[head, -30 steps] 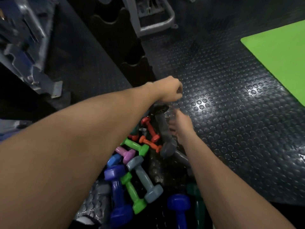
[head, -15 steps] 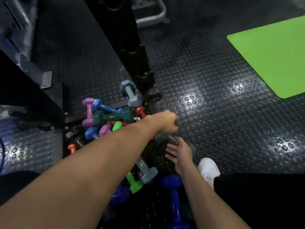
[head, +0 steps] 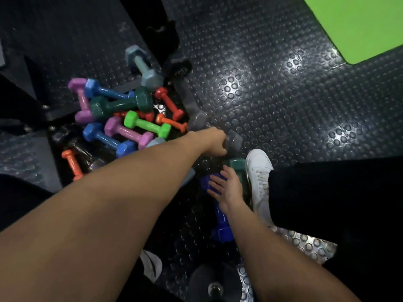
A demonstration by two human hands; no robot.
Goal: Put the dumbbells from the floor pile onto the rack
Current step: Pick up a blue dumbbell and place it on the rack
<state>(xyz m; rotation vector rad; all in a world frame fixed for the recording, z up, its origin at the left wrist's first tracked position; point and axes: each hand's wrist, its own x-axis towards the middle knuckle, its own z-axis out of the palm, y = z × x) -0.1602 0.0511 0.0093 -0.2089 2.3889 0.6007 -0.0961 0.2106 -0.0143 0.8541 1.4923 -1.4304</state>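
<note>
A pile of coloured dumbbells lies on the studded black floor at centre left. My left hand reaches across it as a fist and grips a dark grey dumbbell; only one end of that dumbbell shows past the knuckles. Lower down, my right hand has straight, spread fingers and rests over the head of a dark blue dumbbell. A teal dumbbell lies just beyond its fingertips. The black rack upright stands at top centre, apart from both hands.
Another dark grey dumbbell lies just beyond my left hand. My white shoe and black trouser leg are at the right. A green mat fills the top right corner. A black round weight sits at the bottom edge.
The view has tipped down toward my feet. My left hand has kept its grip on the grey dumbbell. My right hand has drawn back from it to the dark blue dumbbell.
</note>
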